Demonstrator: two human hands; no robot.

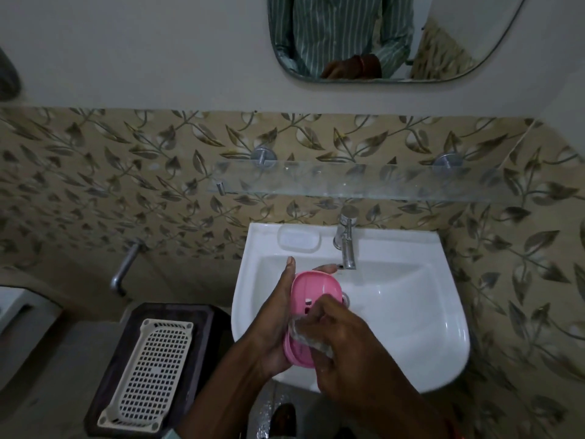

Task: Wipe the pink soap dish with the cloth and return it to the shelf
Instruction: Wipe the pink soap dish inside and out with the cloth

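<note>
We are cupping the pink soap dish (316,293) in our left hand (275,324), the thumb lying along its 9 o'clock edge and the fingertips curling round its 12 o'clock end. Our right hand (345,350) is closing around a pale, blurred cloth (311,339) and pressing it onto the dish's 6 o'clock half. We are holding the dish tilted over the white sink (411,312), just at 7 o'clock of the chrome tap (346,245). The glass shelf (364,182) is sitting on the leaf-patterned tiled wall at 12 o'clock of the sink, well apart from the dish. At 9 o'clock of the sink, a white perforated basket (152,372) is lying on a dark stool (202,315). At 12 o'clock, the mirror (443,42) is reflecting a striped shirt.
</note>
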